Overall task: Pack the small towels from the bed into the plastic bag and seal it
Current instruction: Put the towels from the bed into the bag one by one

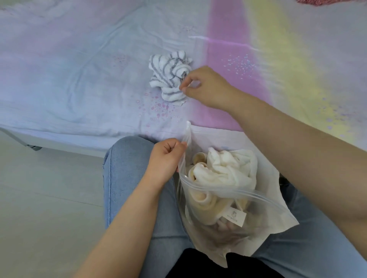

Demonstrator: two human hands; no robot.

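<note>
Pinching with thumb and forefinger, the right hand nips the near edge of a crumpled striped towel, its other fingers curled under the palm. That towel is white terry with thin grey bands, bunched into a rosette with a scalloped hem, and it lies on the bed sheet just above the picture's centre, at about 12 o'clock from the bag. The left hand is closed into a fist round the left lip of the plastic bag, holding that side up so the mouth gapes; the thin film stands in a stiff crease rising past the knuckles. The bag is clear, slightly frosted, with a ribbed zip strip running across its mouth from 9 toward 4 o'clock. It rests on the person's lap, on pale blue jeans, at 6 o'clock. Inside sit soft, rumpled white and cream towels; one rolled cream towel carries a small sewn label whose print is too small to read. How many towels are packed cannot be told, since the lower ones blur behind the film. The sheet is smooth, wrinkled cotton in pastel washes of blue, pink and yellow with speckled bubbles. A reddish fabric at 1 o'clock is cut off by the frame.
</note>
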